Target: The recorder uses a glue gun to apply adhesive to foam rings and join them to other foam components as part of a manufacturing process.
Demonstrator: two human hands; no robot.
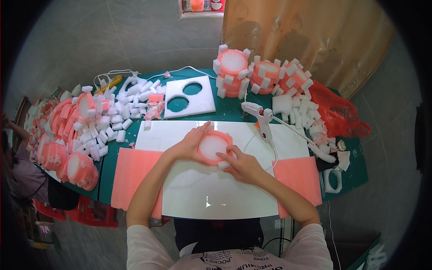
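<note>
A round white foam disc wrapped in a pink foam band lies on a glossy white board. My left hand cups its left side and far rim. My right hand presses a small white foam block against the disc's near right edge. A white glue gun stands just beyond my right hand, its cord trailing over the board.
Finished pink-and-white foam rings are stacked at the back and at the far left. Loose white foam blocks lie at the left. There are also a white foam sheet with two round holes, pink foam sheets and a red bag.
</note>
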